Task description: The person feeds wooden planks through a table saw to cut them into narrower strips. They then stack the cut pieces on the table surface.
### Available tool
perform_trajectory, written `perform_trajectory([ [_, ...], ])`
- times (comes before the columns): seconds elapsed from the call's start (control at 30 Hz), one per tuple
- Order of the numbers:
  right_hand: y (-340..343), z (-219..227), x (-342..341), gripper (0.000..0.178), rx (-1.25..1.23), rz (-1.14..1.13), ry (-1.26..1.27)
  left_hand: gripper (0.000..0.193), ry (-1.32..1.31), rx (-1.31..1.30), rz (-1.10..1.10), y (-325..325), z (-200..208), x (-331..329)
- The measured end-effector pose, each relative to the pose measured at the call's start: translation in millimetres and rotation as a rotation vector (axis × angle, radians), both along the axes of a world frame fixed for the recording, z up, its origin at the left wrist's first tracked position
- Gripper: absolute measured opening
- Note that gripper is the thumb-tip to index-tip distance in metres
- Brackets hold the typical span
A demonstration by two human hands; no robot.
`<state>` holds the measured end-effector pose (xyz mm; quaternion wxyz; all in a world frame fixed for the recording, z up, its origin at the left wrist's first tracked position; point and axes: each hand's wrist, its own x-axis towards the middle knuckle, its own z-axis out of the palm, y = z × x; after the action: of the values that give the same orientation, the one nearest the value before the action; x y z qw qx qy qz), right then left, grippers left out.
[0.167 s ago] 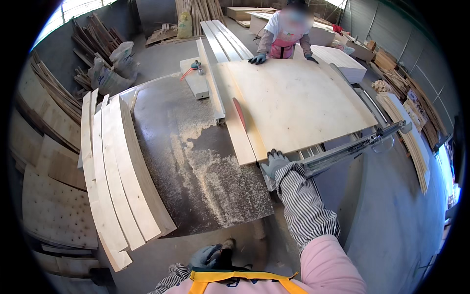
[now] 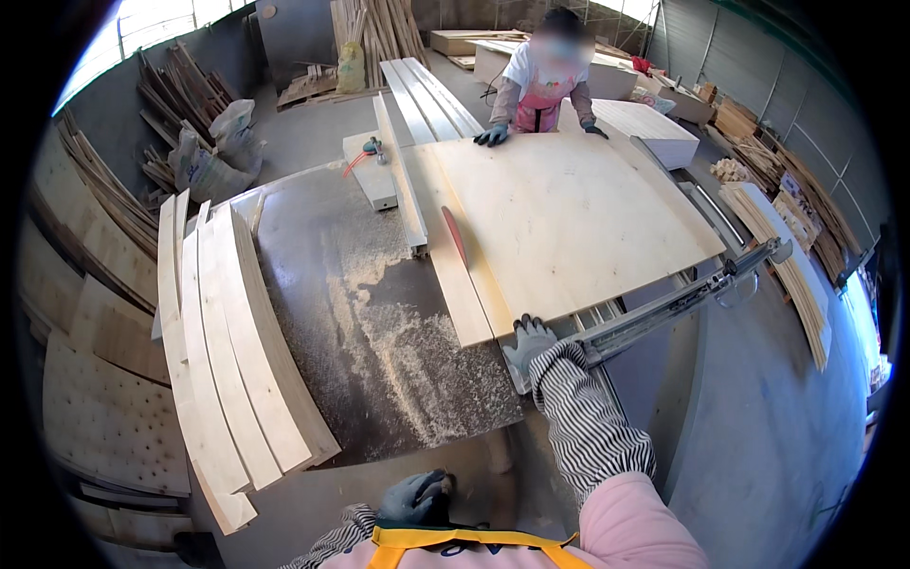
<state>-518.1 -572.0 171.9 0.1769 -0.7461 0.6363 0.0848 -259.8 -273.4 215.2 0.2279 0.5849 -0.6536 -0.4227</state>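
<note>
My right hand (image 2: 531, 343), in a grey glove with dark fingertips, lies with fingers stretched out on the near edge of a large plywood sheet (image 2: 578, 223). A red saw blade (image 2: 455, 237) stands up through a cut line in the sheet, with a narrow strip (image 2: 463, 302) of wood on its left side. Close to my body at the lower edge is my gloved left hand (image 2: 414, 500), away from the table; its fingers are partly hidden. Across the sheet, a co-worker in a pink apron rests both gloved hands (image 2: 492, 135) on the far edge.
A metal fence (image 2: 403, 180) runs left of the blade. Sawdust covers the dark table (image 2: 303, 275). Stacked long boards (image 2: 256, 341) lie along its left side. A metal rail (image 2: 664, 313) extends rightward from my right hand. Planks and sacks (image 2: 218, 156) stand by the back wall.
The whole scene sits somewhat lower in the view. My left hand shows more fully at the lower edge. My right hand stays on the sheet's near edge.
</note>
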Motion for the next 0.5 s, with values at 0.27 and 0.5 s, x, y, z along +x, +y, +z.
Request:
perform_trajectory([
  [0.27, 62, 5, -22, 0.074, -0.007, -0.002, 0.006, 0.041, 0.169, 0.102, -0.01, -17, -21, -34],
  [0.5, 120, 10, -41, 0.078, 0.027, 0.008, 0.038, 0.04, 0.247, 0.231, 0.038, 0, -48, -53],
])
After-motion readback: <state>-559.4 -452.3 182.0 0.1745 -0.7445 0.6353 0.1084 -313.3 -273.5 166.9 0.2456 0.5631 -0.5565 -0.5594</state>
